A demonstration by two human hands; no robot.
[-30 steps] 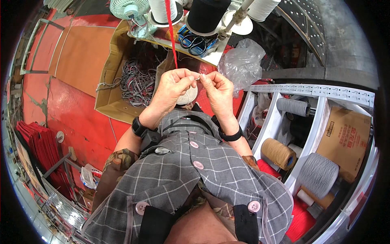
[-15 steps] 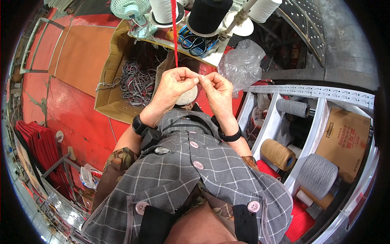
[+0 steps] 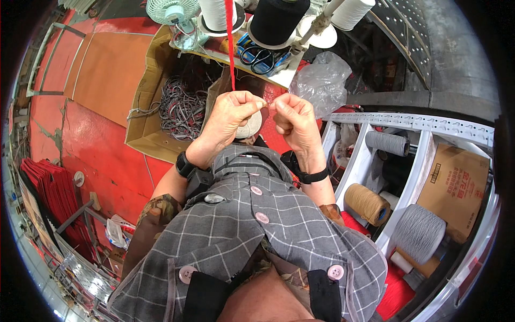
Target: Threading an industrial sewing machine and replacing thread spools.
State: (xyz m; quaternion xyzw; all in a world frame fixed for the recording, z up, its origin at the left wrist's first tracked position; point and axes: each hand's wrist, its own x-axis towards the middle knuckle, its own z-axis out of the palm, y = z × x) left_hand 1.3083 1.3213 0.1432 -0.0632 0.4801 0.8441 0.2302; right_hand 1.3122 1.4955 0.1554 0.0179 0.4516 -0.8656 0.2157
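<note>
My left hand (image 3: pixel 232 115) and my right hand (image 3: pixel 295 115) are raised in front of my waist, fingertips pinched and facing each other across a narrow gap. Whatever lies in either pinch is too small to make out. A red strip (image 3: pixel 231 48) comes down from the top edge and disappears behind my left hand; I cannot tell whether that hand holds it. Beyond and below the hands, a pale round cone (image 3: pixel 251 127) is partly covered by my left hand.
Left of my hands stands an open cardboard box (image 3: pixel 138 115) with tangled grey cord (image 3: pixel 182 110). Ahead, a bench (image 3: pixel 279 80) carries scissors (image 3: pixel 257 58), a black yarn cone (image 3: pixel 279 21) and a small fan (image 3: pixel 171 11). A plastic bag (image 3: pixel 322 83) and a white shelf rack (image 3: pixel 343 180) with yarn cones are right.
My right hand has moved a little to the right, so the fingertips that met are now slightly apart. Its fingers have curled in more. The left hand has barely moved.
</note>
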